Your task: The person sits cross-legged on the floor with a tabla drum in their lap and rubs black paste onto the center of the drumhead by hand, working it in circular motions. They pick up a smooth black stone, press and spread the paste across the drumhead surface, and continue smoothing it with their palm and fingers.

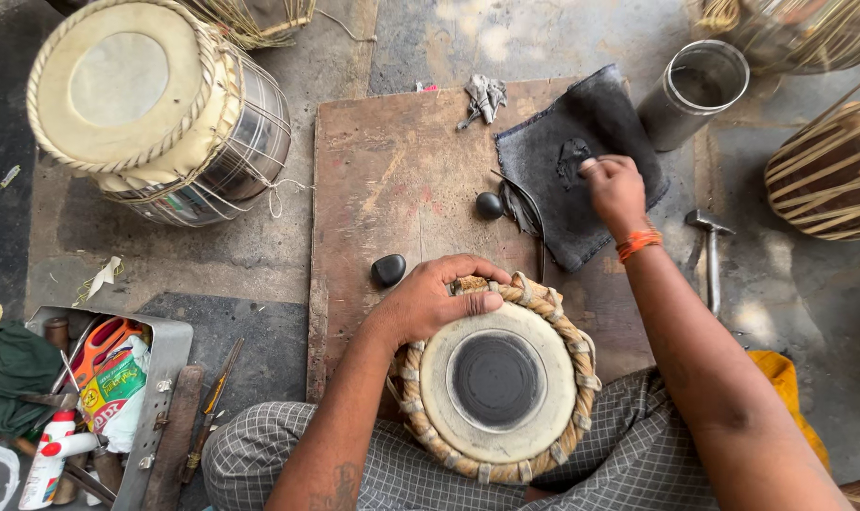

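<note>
Small drum [497,383]: a tabla-type hand drum, standing upright in the person's lap at the near edge of the wooden board [392,170]; pale skin head with a black round patch in the middle, braided leather ring round the rim.
Left hand [437,301]: curled over the far rim, fingers pressing on the braid and the edge of the skin, steadying the drum.
Right hand [615,191]: well apart from the drum, fingers bunched and pressing into a dab of black paste [573,161] on a dark cloth pad [581,142]; whether it pinches any paste I cannot tell.
Weight, judged: solid body, fairly heavy for its size; it looks to sit firm without tipping.
Surface, judged: the skin is taut and stiff, the black patch likely brittle and easily marked; keep fingers off it.
Where to hold, judged: the braided ring and the side lacing, rough and grippy; rim grip as now.
Nearby: two smooth black stones [388,270] on the board, a hammer [710,248] on the floor to the right, a metal cylinder [695,90] beyond the pad, a larger drum [156,109] at far left.
</note>
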